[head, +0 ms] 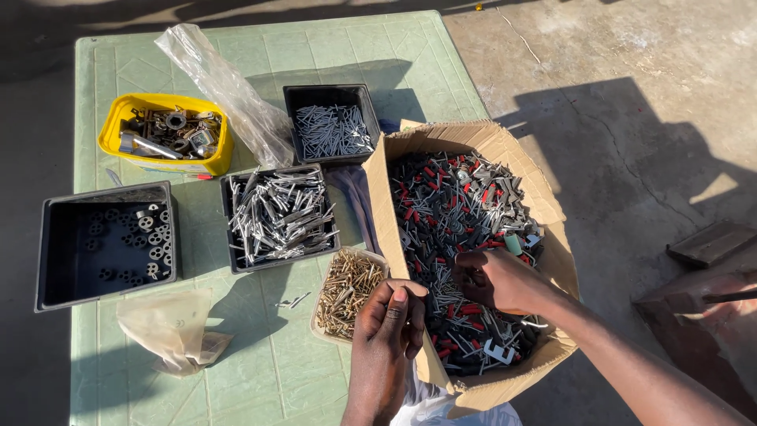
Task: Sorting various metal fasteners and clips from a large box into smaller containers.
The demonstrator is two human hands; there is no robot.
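A: While the left hand (392,319) grips the cardboard box (394,229) rim, what's the right hand (493,280) doing?

B: Fingers curled, picking among the mixed hardware (457,213) inside. Small, stiff, probably sharp pieces; pinch each singly.

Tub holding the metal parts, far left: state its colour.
Yellow tub, head view.

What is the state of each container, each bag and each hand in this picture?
cardboard box: open, full of mixed hardware
yellow tub: open, part full
large black tray: nearly empty
middle black tray: heaped with nails
small black tray: part full
beige tray: holds brass screws
clear bag: empty, crumpled
left hand: on box rim
right hand: reaching into box
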